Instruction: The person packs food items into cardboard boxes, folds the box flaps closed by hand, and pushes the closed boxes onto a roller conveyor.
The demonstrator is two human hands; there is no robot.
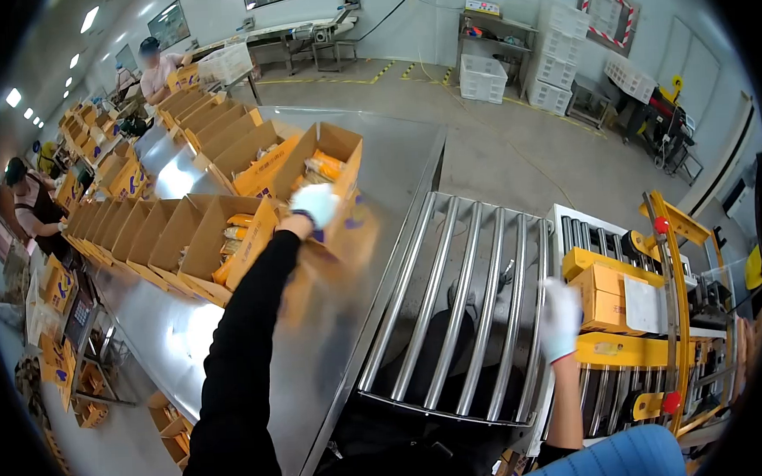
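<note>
My left hand (pixel 316 205), in a white glove, is at the near side of an open cardboard box (pixel 341 150). Orange packets (pixel 325 165) show inside that box. The hand and the orange flap below it are smeared by motion, so its grip does not show. My right hand (pixel 561 319), also gloved and blurred, hangs over the edge of the roller conveyor (pixel 465 302). Just right of it, a closed orange box (pixel 603 298) sits in the yellow-framed machine (pixel 620 349). The right fingers cannot be made out.
Rows of open boxes (pixel 147 235) with packets stand on the metal table (pixel 378 170). Two co-workers (pixel 157 71) (pixel 32 202) are at the left. White crates (pixel 556 56) are stacked at the back. A blue padded surface (pixel 616 462) lies at the bottom right.
</note>
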